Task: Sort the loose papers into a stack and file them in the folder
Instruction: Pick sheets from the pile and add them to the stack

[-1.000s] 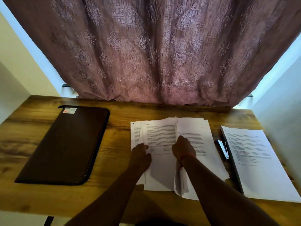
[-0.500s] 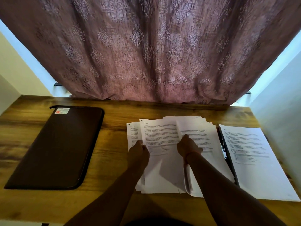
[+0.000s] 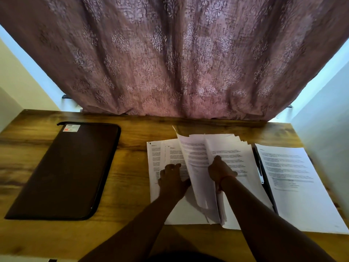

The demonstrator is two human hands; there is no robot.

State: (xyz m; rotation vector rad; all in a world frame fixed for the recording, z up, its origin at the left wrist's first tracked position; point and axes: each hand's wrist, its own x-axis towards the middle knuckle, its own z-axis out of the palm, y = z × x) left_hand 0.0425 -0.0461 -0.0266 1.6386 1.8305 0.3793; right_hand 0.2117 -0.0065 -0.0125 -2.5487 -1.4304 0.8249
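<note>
Left hand [image 3: 172, 179] flat, fingers spread, pressing on papers [image 3: 229, 157] mid-desk [image 3: 130, 186], right hand [image 3: 220, 170] just beside it, pinching a raised sheet [image 3: 194, 167] between both hands, closed folder [image 3: 68, 167] well left of left hand, separate page [image 3: 302, 182] right of right hand

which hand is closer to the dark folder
Left. The left hand rests on the papers, nearer the dark folder but apart from it; the right hand is farther right, lifting a sheet.
</note>
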